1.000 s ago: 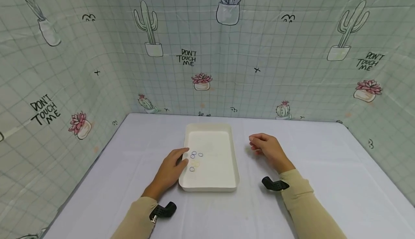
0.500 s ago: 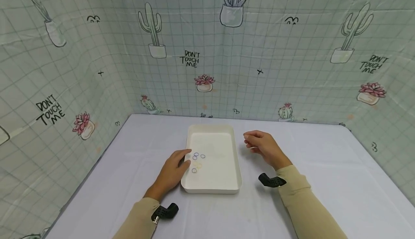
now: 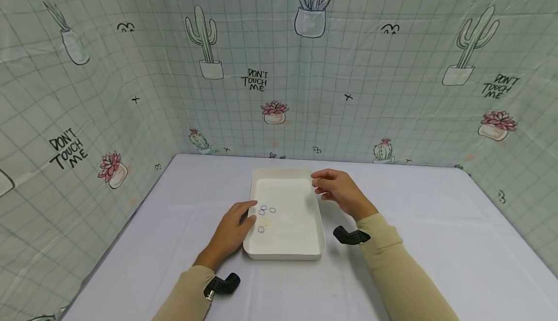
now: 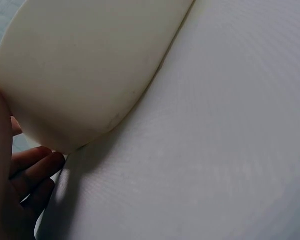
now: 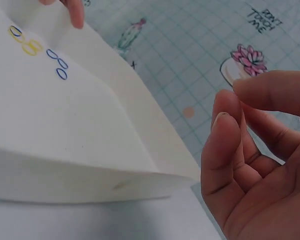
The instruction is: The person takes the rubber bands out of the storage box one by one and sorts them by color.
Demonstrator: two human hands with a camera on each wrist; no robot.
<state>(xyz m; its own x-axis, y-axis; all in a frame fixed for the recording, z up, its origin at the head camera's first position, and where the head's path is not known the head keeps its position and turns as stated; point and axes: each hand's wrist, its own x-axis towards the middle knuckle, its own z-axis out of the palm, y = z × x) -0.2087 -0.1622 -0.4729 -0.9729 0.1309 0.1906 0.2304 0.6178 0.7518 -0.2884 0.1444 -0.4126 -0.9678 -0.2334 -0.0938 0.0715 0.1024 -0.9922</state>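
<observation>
White tray: on the counter in front of me, its long sides running near to far; shallow, with a raised rim all round (image 3: 292,231).
Blue rings: three lie close together inside the tray, toward its left side (image 5: 57,64); a fourth lies apart from them, nearer me (image 3: 261,229).
Yellow rings: between those three and the fourth blue one, pale and hard to count from above (image 5: 32,47).
My left hand: at the tray's left wall (image 3: 228,229); thumb and forefinger reach over the rim, a small gap between their tips, the other fingers outside near the base, so I hold that side.
My right hand: by the far right corner of the tray (image 3: 344,192); fingers loosely bent, forefinger and thumb slightly parted, nothing visible between them. I cannot tell whether they touch the rim.
Sleeves: beige, on both my arms (image 3: 407,272).
Wrist mounts: black, one at each cuff (image 3: 223,284).
Counter: covered in white, well beyond the tray on both sides (image 3: 418,200).
Backdrop: pale gridded cloth at left, right and far side, printed with potted plants and "DON'T TOUCH ME" (image 3: 305,122).
</observation>
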